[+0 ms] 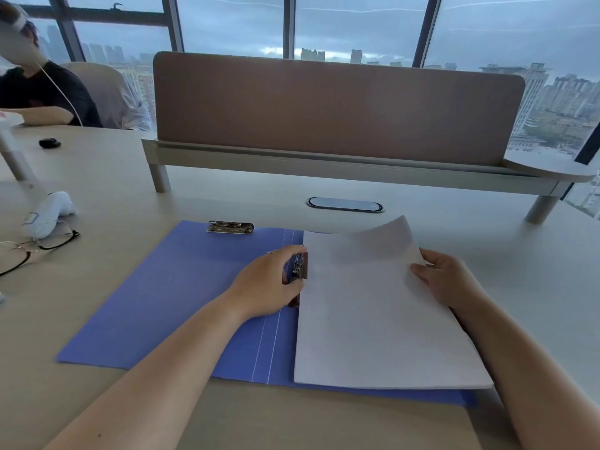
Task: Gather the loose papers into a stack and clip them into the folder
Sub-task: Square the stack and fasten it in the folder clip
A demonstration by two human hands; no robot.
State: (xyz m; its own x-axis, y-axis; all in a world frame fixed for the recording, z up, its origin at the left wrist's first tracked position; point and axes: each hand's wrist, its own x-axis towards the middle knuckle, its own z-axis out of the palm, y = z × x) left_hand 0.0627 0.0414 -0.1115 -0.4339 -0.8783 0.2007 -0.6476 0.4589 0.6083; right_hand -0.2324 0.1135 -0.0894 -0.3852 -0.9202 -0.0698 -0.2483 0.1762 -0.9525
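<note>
An open blue folder (168, 293) lies flat on the desk in front of me. A stack of white papers (373, 319) lies on its right half, with the far right corner lifted and curling up. My left hand (269, 284) grips the metal spine clip (298, 266) at the papers' left edge. My right hand (448, 280) holds the right edge of the stack, thumb on top. A second metal clip (230, 227) sits at the top edge of the folder's left half.
Glasses (29, 248) and a white lamp base (48, 212) lie at the left. A brown divider screen (337, 108) on a raised shelf crosses the back. A cable port (344, 204) sits beyond the folder. Another person (35, 92) sits at the far left, near a small black object (49, 143).
</note>
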